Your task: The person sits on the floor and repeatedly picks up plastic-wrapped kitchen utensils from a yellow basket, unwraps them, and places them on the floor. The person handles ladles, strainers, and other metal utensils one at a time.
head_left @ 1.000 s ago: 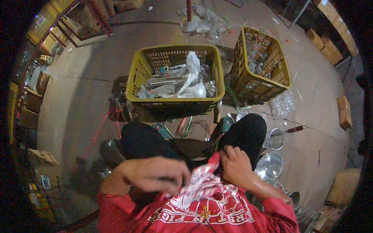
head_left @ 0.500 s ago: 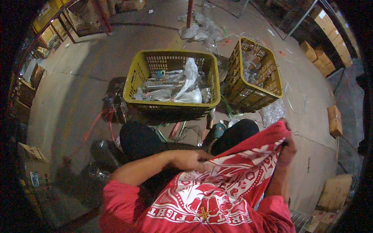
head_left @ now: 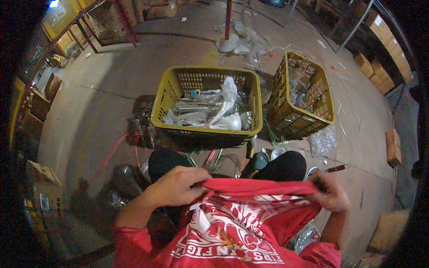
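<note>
The red T-shirt (head_left: 237, 223) that I wear, with a white print on its front, is pulled out ahead of me. My left hand (head_left: 181, 186) is closed on one end of its lower hem. At the other end my right hand (head_left: 330, 191), a little blurred, grips the same hem. Between the two hands the hem runs nearly level, stretched above my lap. Just beyond my knees stands a yellow plastic basket (head_left: 161, 96), with clear plastic bags (head_left: 229, 100) and thin long pieces inside.
A second yellow basket (head_left: 333, 100) with plastic wrap in it stands to the right. Crumpled film (head_left: 324, 140) and loose straps (head_left: 117, 149) lie on the floor. Cartons (head_left: 393, 147) stand at the right, and a red post (head_left: 228, 20) rises at the back.
My left hand has moved left and taken hold of the hem's left end. My right hand has come down, so the hem went from slanting to level. The view has shifted slightly.
</note>
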A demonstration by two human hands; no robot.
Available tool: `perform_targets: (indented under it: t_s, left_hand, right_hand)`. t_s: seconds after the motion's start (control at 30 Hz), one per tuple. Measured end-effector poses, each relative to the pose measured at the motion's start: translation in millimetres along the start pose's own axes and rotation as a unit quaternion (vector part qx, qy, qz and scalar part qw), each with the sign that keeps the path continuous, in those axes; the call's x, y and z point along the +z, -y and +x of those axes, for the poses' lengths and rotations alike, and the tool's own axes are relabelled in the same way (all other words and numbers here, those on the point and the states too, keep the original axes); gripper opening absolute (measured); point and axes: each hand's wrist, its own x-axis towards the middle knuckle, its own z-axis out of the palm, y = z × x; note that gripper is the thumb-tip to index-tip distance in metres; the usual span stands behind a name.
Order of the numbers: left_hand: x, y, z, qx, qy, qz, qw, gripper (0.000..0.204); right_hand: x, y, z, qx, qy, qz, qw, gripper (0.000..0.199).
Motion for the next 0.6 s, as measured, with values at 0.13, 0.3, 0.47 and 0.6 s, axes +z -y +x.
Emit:
perform_targets:
  t_s: [0.13,0.3,0.47,0.6]
  left_hand:
    - [-34,-19,-25,-0.042,-0.128,0.09,0.987,0.017]
    - [-110,-61,-88,0.078,0.207,0.012,0.975,0.027]
    - [-122,-66,-92,0.156,0.182,-0.083,0.967,0.026]
    - [-114,-89,-48,0.272,0.079,-0.194,0.939,0.023]
  right_hand:
    - [-2,30,1,-0.036,0.102,-0.25,0.962,0.024]
    - [-16,69,-14,-0.288,0.233,-0.017,0.929,0.02]
    - [-49,111,-49,-0.432,0.135,0.038,0.891,0.019]
    - [-59,139,-45,-0.432,-0.071,0.09,0.894,0.019]
